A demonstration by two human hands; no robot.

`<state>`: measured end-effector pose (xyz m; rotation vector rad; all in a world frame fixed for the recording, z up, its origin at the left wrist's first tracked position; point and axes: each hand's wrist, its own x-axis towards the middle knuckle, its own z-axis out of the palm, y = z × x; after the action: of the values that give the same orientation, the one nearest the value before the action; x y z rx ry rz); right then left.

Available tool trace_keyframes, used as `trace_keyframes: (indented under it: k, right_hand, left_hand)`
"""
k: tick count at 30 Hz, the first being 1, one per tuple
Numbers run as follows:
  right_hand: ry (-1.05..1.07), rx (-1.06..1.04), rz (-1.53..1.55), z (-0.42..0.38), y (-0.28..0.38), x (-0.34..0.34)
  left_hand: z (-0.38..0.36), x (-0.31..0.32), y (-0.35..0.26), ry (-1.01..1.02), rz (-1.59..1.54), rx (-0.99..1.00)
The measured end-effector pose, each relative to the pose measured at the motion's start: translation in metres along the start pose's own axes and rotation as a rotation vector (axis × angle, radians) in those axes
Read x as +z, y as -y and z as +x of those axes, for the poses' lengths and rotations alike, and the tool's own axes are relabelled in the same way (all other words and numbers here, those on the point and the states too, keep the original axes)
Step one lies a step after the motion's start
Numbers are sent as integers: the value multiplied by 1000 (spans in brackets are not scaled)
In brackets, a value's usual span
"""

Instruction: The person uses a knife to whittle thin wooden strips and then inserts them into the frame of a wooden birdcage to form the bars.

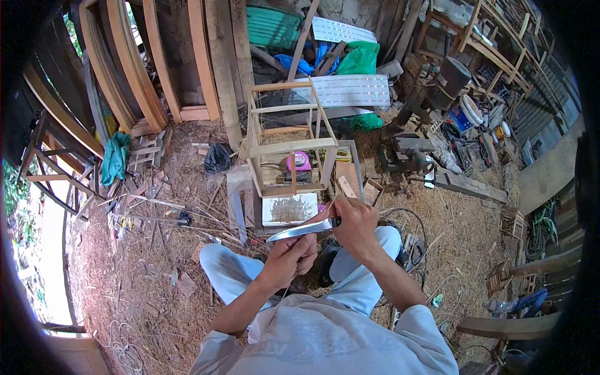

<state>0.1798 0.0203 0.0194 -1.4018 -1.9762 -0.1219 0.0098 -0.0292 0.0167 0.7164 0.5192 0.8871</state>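
Note:
My right hand (pixel 357 230) is closed round the dark handle of a knife (pixel 301 230), its shiny blade pointing left. Just under the blade, my left hand (pixel 289 261) is closed with the thumb up near the steel. A thin pale strip (pixel 279 304) runs down from the left fingers toward my shirt; the part inside the fist is hidden. Beyond both hands stands a small wooden frame (pixel 292 144) with legs and crossbars. A pink tape measure (pixel 299 161) shows between its bars, above a worn white panel (pixel 289 209).
Shavings and offcuts cover the floor (pixel 156 250). A dark machine (pixel 406 153) stands to the right, below tools and buckets (pixel 465 114). Tall wooden frames (pixel 153 62) lean at the back left. A black bag (pixel 217 159) lies left of the small frame.

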Motion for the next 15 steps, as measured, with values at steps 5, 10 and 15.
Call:
trace_keyframes:
  k: [5,10,15]
  right_hand:
    - [-27,32,-7,-1,-11,7]
    - [-84,77,-65,-2,-19,15]
    - [-113,586,-319,17,-94,3]
  left_hand:
    - [5,0,0,-36,-10,-23]
    - [7,-1,3,-45,-58,-38]
    - [-14,-1,6,14,53,-37]
